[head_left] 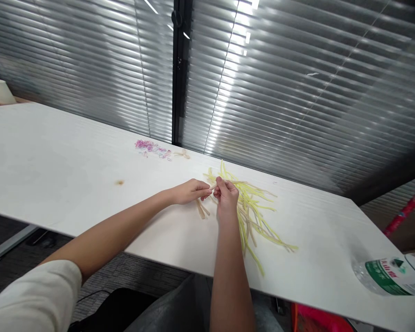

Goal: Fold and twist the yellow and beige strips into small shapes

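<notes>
Fingers pinched, my left hand [192, 191] holds one part of a beige pipe cleaner [213, 186]. My right hand [226, 193] grips the same piece close by, so only a short pale length shows between them. Folded beige ends [202, 210] hang below my left fingers. Beside and behind my right hand spreads a loose pile of yellow and beige pipe cleaners [252, 203], partly hidden by that hand. A small bent beige piece [183, 154] lies farther back on the table.
Small pink and purple rubber bands [148, 146] lie heaped near the back edge of the white table [72, 161]. A clear plastic bottle [390, 275] with a green label is at the right. Window blinds [280, 83] rise behind. A brown stain [119, 183] marks the tabletop.
</notes>
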`<state>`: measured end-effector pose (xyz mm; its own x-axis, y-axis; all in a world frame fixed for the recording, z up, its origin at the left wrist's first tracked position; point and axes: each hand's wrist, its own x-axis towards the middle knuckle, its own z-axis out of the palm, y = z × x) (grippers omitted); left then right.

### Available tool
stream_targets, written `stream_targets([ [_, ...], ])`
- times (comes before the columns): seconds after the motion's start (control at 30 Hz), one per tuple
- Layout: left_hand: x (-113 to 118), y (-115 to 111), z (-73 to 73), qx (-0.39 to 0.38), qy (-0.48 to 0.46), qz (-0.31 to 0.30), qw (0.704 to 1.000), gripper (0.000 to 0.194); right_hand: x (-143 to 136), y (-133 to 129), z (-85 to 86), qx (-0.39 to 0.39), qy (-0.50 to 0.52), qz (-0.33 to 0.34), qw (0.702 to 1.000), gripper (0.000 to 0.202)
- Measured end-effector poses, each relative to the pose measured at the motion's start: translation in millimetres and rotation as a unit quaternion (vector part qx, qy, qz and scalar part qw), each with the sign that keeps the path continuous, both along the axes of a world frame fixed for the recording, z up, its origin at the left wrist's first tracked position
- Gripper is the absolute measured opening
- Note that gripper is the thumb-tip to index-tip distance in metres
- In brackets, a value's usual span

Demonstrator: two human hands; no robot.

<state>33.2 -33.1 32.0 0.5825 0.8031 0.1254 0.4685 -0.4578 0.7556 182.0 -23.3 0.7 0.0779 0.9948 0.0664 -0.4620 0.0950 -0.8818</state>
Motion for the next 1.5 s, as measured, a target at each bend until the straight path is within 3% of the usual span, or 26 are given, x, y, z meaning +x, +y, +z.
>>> stream_targets([
  [0.3,0,0,1.3,0.049,0.004,-0.001,0.999,0.041,1,-1,-0.4,-0.009,0.008,0.006,1.0,0.038],
  [0.53,-6,0,2.1,0.076,0.046,-0.039,0.995,0.031,3,3,-2.0,-0.01,0.024,-0.047,0.999,0.04],
  [0.67,-8,-1,-0.3,0.073,0.08,-0.096,0.989,0.029,4,6,-2.0,-0.023,0.035,-0.101,0.994,0.042],
  [0.93,-6,4,-8.6,0.047,0.068,-0.143,0.986,0.013,4,6,-0.8,-0.024,0.043,-0.109,0.993,0.04],
  [1.03,-5,5,-9.7,0.053,0.064,-0.113,0.99,0.013,4,6,-1.5,-0.021,0.025,-0.114,0.993,0.04],
  [1.2,-6,7,-11.0,0.05,0.057,0.012,0.997,0.022,4,6,-0.6,-0.021,0.027,-0.116,0.993,0.039],
  [1.33,-8,12,-9.7,-0.016,-0.066,0.113,0.991,0.032,5,4,1.4,-0.008,0.043,-0.106,0.993,0.036],
  [1.5,-7,14,-4.3,-0.121,-0.206,0.148,0.96,0.043,1,1,-2.5,0.006,-0.023,-0.04,0.999,0.034],
])
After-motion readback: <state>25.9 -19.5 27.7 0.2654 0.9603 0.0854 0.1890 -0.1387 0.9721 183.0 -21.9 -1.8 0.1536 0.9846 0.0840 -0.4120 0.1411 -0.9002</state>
